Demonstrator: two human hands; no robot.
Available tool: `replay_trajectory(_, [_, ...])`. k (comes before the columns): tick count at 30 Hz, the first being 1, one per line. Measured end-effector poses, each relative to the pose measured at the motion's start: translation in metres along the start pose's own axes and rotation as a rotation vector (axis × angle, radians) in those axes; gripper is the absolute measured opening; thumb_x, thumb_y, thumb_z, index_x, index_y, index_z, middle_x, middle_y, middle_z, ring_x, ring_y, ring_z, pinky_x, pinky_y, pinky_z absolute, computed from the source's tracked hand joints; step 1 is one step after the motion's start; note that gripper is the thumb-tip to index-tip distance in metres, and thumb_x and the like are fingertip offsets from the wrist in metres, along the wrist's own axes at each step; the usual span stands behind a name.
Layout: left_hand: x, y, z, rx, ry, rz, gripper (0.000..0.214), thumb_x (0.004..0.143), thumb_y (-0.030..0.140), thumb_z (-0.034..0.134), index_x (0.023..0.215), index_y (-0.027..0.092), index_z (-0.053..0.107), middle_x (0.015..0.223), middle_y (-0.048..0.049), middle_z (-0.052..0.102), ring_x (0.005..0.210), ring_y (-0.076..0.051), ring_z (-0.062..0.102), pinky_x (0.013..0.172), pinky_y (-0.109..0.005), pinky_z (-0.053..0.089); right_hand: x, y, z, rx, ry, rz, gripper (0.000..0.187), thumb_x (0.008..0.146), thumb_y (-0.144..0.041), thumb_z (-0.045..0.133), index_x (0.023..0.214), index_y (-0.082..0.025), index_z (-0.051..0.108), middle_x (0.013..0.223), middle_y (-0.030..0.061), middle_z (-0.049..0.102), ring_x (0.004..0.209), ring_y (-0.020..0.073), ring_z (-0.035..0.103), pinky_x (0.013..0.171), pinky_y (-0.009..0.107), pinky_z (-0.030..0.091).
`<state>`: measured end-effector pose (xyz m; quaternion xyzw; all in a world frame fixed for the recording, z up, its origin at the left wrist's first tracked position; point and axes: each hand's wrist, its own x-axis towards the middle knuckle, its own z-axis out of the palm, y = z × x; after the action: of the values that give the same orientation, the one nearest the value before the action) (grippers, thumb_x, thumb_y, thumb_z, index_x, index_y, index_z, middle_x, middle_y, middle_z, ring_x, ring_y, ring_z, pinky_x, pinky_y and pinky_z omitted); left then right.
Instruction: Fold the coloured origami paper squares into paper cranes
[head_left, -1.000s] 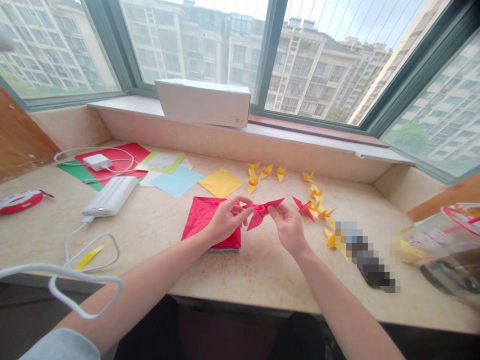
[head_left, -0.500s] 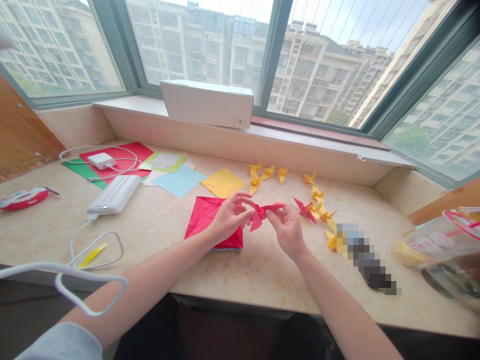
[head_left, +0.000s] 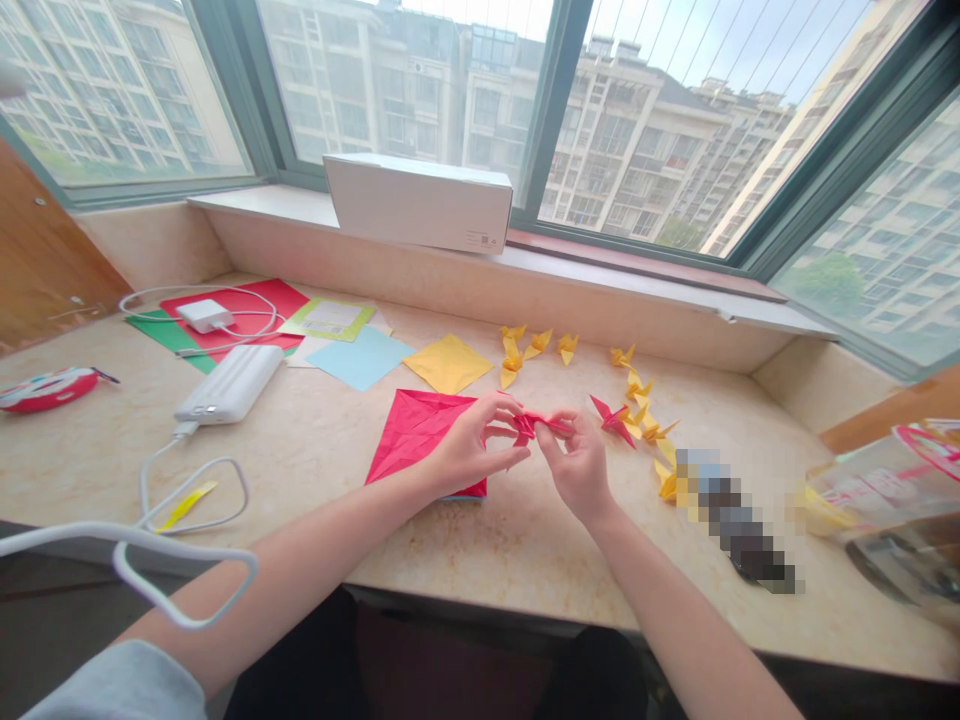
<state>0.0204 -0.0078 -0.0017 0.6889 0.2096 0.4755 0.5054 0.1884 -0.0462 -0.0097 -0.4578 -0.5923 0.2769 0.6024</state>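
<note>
A small red paper crane point(head_left: 528, 425) is held between my two hands above the stone counter. My right hand point(head_left: 576, 455) is closed, with thumb and fingers pinching the crane's right side. My left hand point(head_left: 480, 440) has its fingertips on the left side of the crane, while its thumb stretches out below, a little apart from the paper. Fingers partly hide the folds. Under my left hand lies a crumpled red square sheet point(head_left: 420, 425), with a bluish edge beneath it. Another red crane point(head_left: 615, 420) rests just right of my right hand.
Several yellow cranes point(head_left: 568, 347) stand along the back and right. A yellow sheet point(head_left: 448, 364) and a blue sheet point(head_left: 360, 358) lie behind. A white power bank point(head_left: 231, 385) with cables is left, a plastic cup point(head_left: 885, 490) right, and a white box point(head_left: 420, 205) on the sill.
My left thumb has moved off the crane and downward. The crane has turned, and its lower point no longer shows below the fingers. My right hand keeps its pinch.
</note>
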Motion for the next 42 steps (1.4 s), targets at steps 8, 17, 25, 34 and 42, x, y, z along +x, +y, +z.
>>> replay_trajectory(8, [0.002,0.000,-0.002,0.005,0.105,0.039,0.020,0.082,0.017,0.069,0.099,0.017,0.059,0.112,-0.0094,0.059,0.102,-0.018,0.064,0.085,-0.033,0.057,-0.004,0.003,-0.001,-0.123,-0.037,-0.055,0.013,0.087,-0.029,0.060,0.084,-0.024,0.049,0.090,0.0048,0.071,0.089,0.0219,0.070,0.081,0.036,0.055])
replay_trajectory(17, [0.002,0.004,-0.004,0.107,0.103,0.158,0.013,0.080,0.008,0.066,0.088,0.017,0.060,0.112,-0.0093,0.057,0.111,-0.020,0.060,0.092,-0.036,0.057,-0.004,0.007,-0.003,-0.127,-0.035,-0.110,0.009,0.090,-0.023,0.056,0.091,-0.024,0.047,0.088,0.0024,0.066,0.093,0.0222,0.071,0.078,0.033,0.054])
replay_trajectory(25, [0.003,0.006,-0.005,0.212,0.095,0.184,0.008,0.083,0.016,0.068,0.089,0.017,0.063,0.106,-0.0083,0.056,0.104,-0.017,0.061,0.089,-0.034,0.059,-0.004,0.003,-0.005,-0.194,-0.087,-0.118,0.007,0.092,-0.025,0.054,0.091,-0.024,0.047,0.082,0.0016,0.064,0.083,0.0203,0.070,0.055,0.023,0.051])
replay_trajectory(34, [0.001,0.005,-0.007,0.469,0.122,0.283,0.001,0.090,0.018,0.059,0.089,0.018,0.060,0.104,-0.0087,0.061,0.102,-0.018,0.061,0.086,-0.034,0.057,-0.002,0.003,-0.004,-0.187,-0.124,-0.131,0.013,0.091,-0.029,0.057,0.099,-0.024,0.048,0.091,0.0038,0.069,0.090,0.0227,0.071,0.075,0.034,0.056])
replay_trajectory(42, [0.002,0.006,-0.011,0.505,-0.057,0.330,0.010,0.090,0.012,0.051,0.093,0.019,0.057,0.105,-0.0083,0.062,0.100,-0.017,0.062,0.086,-0.031,0.052,0.002,-0.008,-0.012,-0.351,-0.233,-0.351,0.026,0.090,-0.026,0.060,0.116,-0.027,0.061,0.115,0.0091,0.063,0.110,0.0257,0.060,0.096,0.046,0.047])
